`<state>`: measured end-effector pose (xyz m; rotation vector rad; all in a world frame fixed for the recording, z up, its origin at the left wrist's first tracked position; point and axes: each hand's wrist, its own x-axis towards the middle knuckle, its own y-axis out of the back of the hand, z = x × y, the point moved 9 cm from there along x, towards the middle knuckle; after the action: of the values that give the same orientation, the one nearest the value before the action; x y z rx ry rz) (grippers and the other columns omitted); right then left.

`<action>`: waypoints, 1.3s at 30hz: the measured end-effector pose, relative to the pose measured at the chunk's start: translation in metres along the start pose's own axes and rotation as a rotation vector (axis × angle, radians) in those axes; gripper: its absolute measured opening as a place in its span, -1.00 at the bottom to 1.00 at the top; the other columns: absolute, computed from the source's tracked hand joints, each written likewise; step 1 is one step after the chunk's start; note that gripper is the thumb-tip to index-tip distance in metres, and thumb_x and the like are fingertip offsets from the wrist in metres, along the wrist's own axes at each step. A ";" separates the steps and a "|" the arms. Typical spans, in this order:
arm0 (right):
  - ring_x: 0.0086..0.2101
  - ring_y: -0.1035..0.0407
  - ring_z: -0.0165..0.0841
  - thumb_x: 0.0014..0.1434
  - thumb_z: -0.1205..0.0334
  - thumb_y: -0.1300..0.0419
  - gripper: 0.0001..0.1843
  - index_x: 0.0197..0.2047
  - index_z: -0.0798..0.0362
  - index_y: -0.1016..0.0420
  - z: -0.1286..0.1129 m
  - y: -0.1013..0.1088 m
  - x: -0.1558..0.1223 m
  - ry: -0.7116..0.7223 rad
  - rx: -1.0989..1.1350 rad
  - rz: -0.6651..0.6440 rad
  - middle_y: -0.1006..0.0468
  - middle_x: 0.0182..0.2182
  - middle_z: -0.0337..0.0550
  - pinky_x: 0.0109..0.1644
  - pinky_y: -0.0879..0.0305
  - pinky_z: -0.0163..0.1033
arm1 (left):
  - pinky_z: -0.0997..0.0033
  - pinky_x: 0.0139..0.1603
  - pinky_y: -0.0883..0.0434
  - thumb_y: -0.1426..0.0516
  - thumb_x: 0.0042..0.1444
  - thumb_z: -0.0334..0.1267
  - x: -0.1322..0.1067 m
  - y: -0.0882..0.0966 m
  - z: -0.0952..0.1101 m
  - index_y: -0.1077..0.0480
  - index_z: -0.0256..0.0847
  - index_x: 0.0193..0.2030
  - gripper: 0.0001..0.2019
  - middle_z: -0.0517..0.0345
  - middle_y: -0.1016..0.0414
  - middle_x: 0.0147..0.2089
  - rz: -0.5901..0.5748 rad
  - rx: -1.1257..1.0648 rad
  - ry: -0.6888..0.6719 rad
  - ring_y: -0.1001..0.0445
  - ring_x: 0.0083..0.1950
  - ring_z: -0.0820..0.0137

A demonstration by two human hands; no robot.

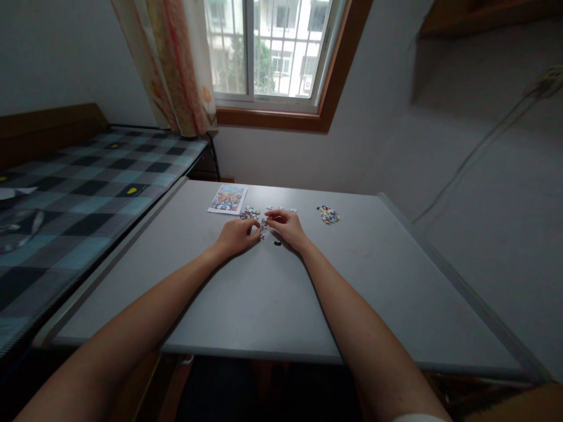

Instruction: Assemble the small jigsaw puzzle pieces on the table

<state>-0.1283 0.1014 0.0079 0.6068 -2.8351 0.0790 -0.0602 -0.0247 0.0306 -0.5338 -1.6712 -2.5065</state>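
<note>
Small jigsaw puzzle pieces [264, 227] lie between my two hands on the white table. My left hand [238, 235] rests at their left side, fingers curled and thumb close to the index finger; what it grips, if anything, is too small to tell. From the right, my right hand [288, 227] reaches in with thumb and fingers pinched at a small pale puzzle piece [264, 220]. A loose pile of pieces [249, 213] sits just beyond my left hand. One dark piece [277, 242] lies below my right wrist, and a few pale pieces [293, 210] lie behind that hand.
A printed picture sheet [227, 199] lies at the table's far left. Another pile of pieces [329, 215] is to the right. The table [378, 281] stands beside a bed with a checked cover [88, 193]. Behind are a window [272, 53] and a curtain [176, 70].
</note>
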 end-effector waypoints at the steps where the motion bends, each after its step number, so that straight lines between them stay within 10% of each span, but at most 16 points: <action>1: -0.35 -0.44 -0.41 -0.16 0.13 -0.39 -0.69 -0.29 0.06 -0.60 0.000 0.000 0.000 0.000 -0.003 -0.003 -0.57 -0.40 -0.20 -0.13 -0.38 -0.21 | 0.44 -0.41 -0.11 -0.08 0.17 -0.06 0.000 0.000 0.000 -0.56 -0.16 -0.21 -0.70 0.17 -0.46 -0.54 0.001 -0.001 0.001 -0.34 -0.50 0.41; 39: -0.35 -0.45 -0.39 -0.05 0.31 -0.26 -0.78 -0.26 0.09 -0.59 0.003 0.004 0.003 0.022 -0.140 0.059 -0.58 -0.36 -0.17 -0.16 -0.42 -0.21 | 0.43 -0.42 -0.10 -0.03 0.24 -0.06 0.000 0.006 -0.003 -0.56 -0.18 -0.21 -0.67 0.12 -0.50 -0.48 0.018 0.072 0.089 -0.40 -0.43 0.37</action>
<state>-0.1335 0.1033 0.0059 0.4891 -2.8076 -0.1008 -0.0598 -0.0295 0.0348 -0.4215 -1.7091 -2.4090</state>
